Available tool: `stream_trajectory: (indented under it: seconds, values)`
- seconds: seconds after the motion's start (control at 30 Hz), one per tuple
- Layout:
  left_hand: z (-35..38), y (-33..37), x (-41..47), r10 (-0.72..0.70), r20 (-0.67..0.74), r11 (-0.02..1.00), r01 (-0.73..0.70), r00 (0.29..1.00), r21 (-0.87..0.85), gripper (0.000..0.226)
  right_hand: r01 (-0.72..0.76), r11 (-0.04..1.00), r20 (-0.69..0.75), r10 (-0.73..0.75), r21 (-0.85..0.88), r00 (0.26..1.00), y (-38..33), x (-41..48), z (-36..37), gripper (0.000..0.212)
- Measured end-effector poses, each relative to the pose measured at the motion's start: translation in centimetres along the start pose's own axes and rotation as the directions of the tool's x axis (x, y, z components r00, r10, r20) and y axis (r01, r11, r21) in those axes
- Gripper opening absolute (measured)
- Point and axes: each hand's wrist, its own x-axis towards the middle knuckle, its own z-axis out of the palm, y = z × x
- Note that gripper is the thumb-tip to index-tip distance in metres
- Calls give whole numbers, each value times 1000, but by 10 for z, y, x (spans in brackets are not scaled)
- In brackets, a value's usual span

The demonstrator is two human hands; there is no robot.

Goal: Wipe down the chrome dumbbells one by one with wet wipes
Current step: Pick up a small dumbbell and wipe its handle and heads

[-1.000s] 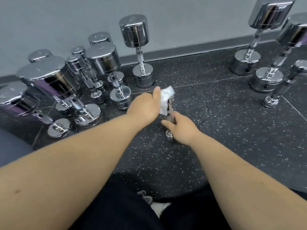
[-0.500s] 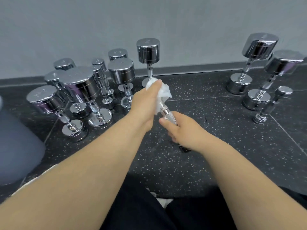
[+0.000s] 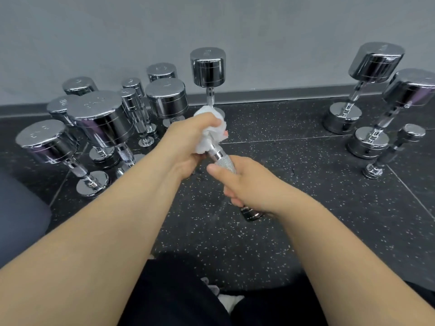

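A small chrome dumbbell (image 3: 222, 160) is held tilted above the floor in the middle of the view. My right hand (image 3: 254, 184) grips its knurled handle, and the lower head sticks out below my palm. My left hand (image 3: 190, 142) grips a crumpled white wet wipe (image 3: 211, 132) wrapped over the dumbbell's upper head, which is hidden under the wipe.
Several chrome dumbbells (image 3: 101, 118) stand on end at the left by the grey wall; one tall dumbbell (image 3: 208, 67) rises behind my hands. Three more dumbbells (image 3: 374, 62) stand at the right. The floor is black speckled rubber (image 3: 306, 208). My dark-trousered legs fill the bottom.
The small dumbbell has been lifted off the floor and tilted toward me. My left hand has closed the wipe over its upper head.
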Motion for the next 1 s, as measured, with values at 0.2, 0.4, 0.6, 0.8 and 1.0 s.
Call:
stream_trajectory:
  seconds: [0.2,0.4,0.6,0.8,1.0]
  values:
    - [13,8,-8,67,184,955,-10,981,-296,3,-115,854,247,-16,507,969,6,2,-7,37]
    - [9,10,0,57,-82,846,-92,995,-525,14,-199,659,191,84,726,978,20,-9,-9,44]
    - [12,5,-13,198,30,935,-180,980,-307,15,-175,459,59,255,871,965,19,-4,-2,34]
    - [21,7,-20,308,2,917,-296,951,-269,21,-250,358,169,242,900,955,10,-3,-5,29]
    - [28,-2,-27,367,-69,915,-373,928,-152,37,-84,504,-48,243,860,969,5,-1,-2,28]
